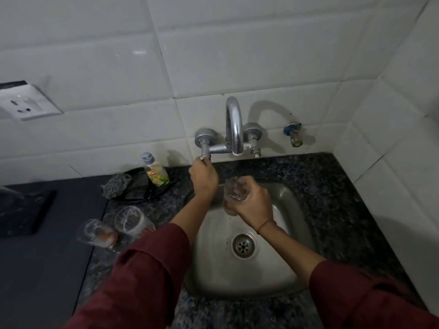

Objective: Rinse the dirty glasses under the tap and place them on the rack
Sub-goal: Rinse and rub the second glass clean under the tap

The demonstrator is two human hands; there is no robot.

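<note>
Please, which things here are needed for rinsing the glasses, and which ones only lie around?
For the job: the held glass, two dirty glasses on the counter, the tap, the tap handle, the sink.
Only lying around: the soap bottle, the scrubber, the wall socket, the small side tap.

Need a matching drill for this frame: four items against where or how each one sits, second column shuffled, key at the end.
Column 1
1. left hand
2. glass nearest the tap
3. soap bottle
4. scrub pad

Column 2
A. upright, left of the tap
B. gripping the tap handle
C. lying just left of the soap bottle
D. held by the right hand over the sink

Pairs: 1-B, 2-D, 3-A, 4-C
</note>
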